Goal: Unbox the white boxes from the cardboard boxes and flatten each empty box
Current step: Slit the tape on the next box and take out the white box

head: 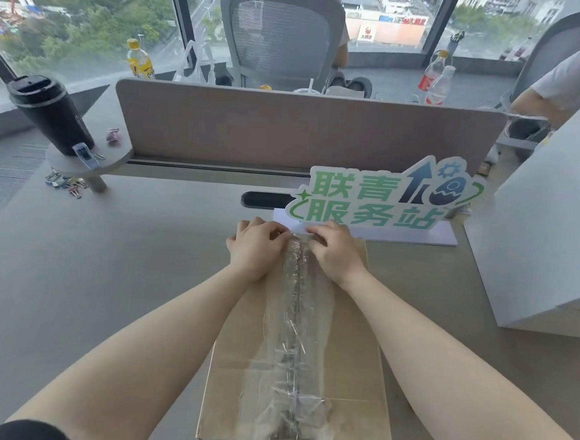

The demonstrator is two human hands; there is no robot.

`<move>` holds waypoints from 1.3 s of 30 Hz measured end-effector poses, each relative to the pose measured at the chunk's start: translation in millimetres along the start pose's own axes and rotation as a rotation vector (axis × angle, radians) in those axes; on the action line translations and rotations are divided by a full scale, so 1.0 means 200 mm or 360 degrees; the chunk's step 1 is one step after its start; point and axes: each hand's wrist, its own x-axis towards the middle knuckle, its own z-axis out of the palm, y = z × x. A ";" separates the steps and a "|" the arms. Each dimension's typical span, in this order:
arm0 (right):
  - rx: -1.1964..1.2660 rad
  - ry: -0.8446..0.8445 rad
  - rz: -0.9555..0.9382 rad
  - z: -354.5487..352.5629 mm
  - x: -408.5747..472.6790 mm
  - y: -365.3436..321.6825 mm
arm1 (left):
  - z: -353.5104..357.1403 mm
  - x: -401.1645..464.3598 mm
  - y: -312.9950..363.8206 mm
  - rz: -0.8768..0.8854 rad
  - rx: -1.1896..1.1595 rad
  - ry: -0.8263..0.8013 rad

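A brown cardboard box (350,361) stands closed on the desk right in front of me, its top flaps sealed by a wrinkled strip of clear tape (291,323) running down the centre seam. Both my hands are at the box's far edge. My left hand (255,248) lies on the left flap with its fingers curled at the tape's far end. My right hand (334,248) lies on the right flap and its fingertips pinch at the same tape end. No white box is in sight.
A green-lettered sign (379,198) on a white base stands just behind the box. A tall white cabinet (538,237) is at the right. A black tumbler (52,114) sits on a small shelf at the left, with clips (66,183) below. A desk divider (288,130) spans the back.
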 end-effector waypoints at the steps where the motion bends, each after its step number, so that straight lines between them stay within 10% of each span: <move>1: 0.0010 0.0004 0.0003 0.01 0.01 -0.01 | 0.00 0.01 0.00 -0.0010 -0.0022 0.0003; 22: -0.0370 -0.0056 -0.0017 0.02 0.12 -0.07 | -0.09 0.03 -0.05 -0.0007 -0.1103 -0.0173; 39: 0.0421 0.0006 -0.0139 -0.01 0.14 -0.07 | -0.18 0.01 -0.09 -0.0039 -0.1538 -0.0287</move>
